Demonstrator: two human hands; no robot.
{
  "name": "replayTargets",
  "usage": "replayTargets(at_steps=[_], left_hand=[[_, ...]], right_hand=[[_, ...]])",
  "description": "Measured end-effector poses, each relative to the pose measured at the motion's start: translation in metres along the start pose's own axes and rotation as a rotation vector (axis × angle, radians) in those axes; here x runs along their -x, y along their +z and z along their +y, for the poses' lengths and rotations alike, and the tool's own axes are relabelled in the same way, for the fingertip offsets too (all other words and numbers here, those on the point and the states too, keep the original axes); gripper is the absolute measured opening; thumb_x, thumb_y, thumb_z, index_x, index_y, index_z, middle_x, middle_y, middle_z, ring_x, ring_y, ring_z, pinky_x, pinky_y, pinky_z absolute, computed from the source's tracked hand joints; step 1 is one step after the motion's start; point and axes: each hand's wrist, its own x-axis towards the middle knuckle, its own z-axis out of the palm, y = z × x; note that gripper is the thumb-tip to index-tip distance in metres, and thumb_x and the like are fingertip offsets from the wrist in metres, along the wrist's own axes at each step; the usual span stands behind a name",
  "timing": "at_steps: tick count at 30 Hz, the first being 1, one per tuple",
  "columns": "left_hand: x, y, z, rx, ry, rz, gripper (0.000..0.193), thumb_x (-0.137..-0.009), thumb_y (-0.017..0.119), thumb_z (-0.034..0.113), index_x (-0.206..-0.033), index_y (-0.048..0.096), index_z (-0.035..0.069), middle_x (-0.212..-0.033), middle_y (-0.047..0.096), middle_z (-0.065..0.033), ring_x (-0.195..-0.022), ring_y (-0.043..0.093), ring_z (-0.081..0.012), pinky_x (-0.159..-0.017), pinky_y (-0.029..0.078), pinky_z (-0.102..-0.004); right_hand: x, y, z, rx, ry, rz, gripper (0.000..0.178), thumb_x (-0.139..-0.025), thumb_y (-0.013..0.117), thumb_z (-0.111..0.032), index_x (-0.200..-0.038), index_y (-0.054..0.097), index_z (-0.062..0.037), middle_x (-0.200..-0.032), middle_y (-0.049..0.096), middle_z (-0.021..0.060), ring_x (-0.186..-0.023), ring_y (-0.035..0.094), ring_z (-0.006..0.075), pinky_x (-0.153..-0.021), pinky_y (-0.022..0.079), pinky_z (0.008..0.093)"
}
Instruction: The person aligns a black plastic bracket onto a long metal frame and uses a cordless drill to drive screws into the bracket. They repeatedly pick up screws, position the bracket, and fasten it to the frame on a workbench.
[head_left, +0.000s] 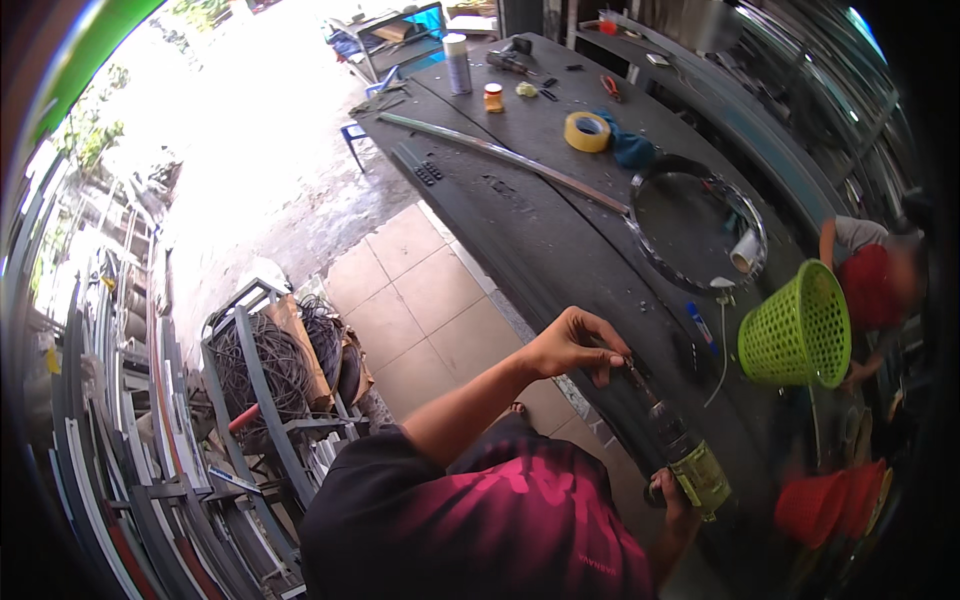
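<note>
A yellow-green power drill point(700, 478) is held in my right hand point(676, 498) by its grip, low at the table's near edge, its nose angled forward and to the left. My left hand point(577, 345) reaches over from the left, thumb and fingers pinched at the tip of the thin bit point(640, 380) in the drill's chuck. Whether a small screw sits between those fingertips is too small to make out. On the dark table past the hands lie a blue marker point(702, 328) and a thin pale cable point(724, 350).
A green perforated basket point(795, 335) and red baskets point(815, 508) stand on the right, near another person point(868, 275). Farther along the table point(560, 235) are a coiled ring point(640, 245), a long metal bar point(500, 155), yellow tape point(586, 132) and a spray can point(456, 65). A wire-filled rack point(240, 350) stands left.
</note>
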Motion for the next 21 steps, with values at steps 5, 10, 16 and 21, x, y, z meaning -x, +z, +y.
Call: replayTargets(at_steps=[5,10,16,21], left_hand=[[0.022,-0.034,0.012,-0.14,-0.091,-0.086,0.017,-0.101,0.088,0.004,-0.115,0.085,-0.005,-0.1,0.085,-0.0112,-0.08,0.084,-0.0183,-0.073,0.071,-0.0304],[0.032,-0.058,0.004,-0.138,-0.226,-0.121,0.021,-0.102,0.088,0.007,-0.117,0.083,-0.006,-0.101,0.084,-0.0124,-0.081,0.084,-0.02,-0.074,0.071,-0.0316],[0.029,-0.048,-0.05,0.501,-0.254,-0.034,0.02,-0.106,0.087,0.023,-0.12,0.082,0.011,-0.099,0.079,-0.0027,-0.074,0.073,-0.0131,-0.06,0.063,-0.0309],[0.029,-0.024,-0.087,0.855,-0.45,0.063,0.021,-0.108,0.084,0.034,-0.125,0.076,0.024,-0.1,0.07,0.0104,-0.071,0.053,-0.0043,-0.06,0.044,-0.0238]], right_hand=[[-0.014,0.017,-0.03,0.435,-0.233,-0.026,0.015,-0.103,0.082,-0.015,-0.109,0.074,-0.0037,-0.097,0.073,0.0036,-0.091,0.07,0.019,-0.088,0.057,0.0379],[-0.022,0.025,-0.06,0.502,-0.429,-0.109,0.04,-0.087,0.096,-0.011,-0.122,0.076,-0.0055,-0.104,0.078,0.0043,-0.094,0.075,0.0249,-0.088,0.056,0.041],[-0.016,0.077,-0.05,0.509,-0.44,-0.129,0.022,-0.087,0.096,-0.012,-0.104,0.083,-0.0121,-0.102,0.082,0.0026,-0.095,0.078,0.0258,-0.091,0.055,0.0449],[-0.006,0.088,-0.052,0.464,-0.327,-0.104,0.017,-0.095,0.09,-0.013,-0.11,0.084,-0.0125,-0.107,0.083,0.0049,-0.101,0.079,0.0281,-0.093,0.057,0.0462]])
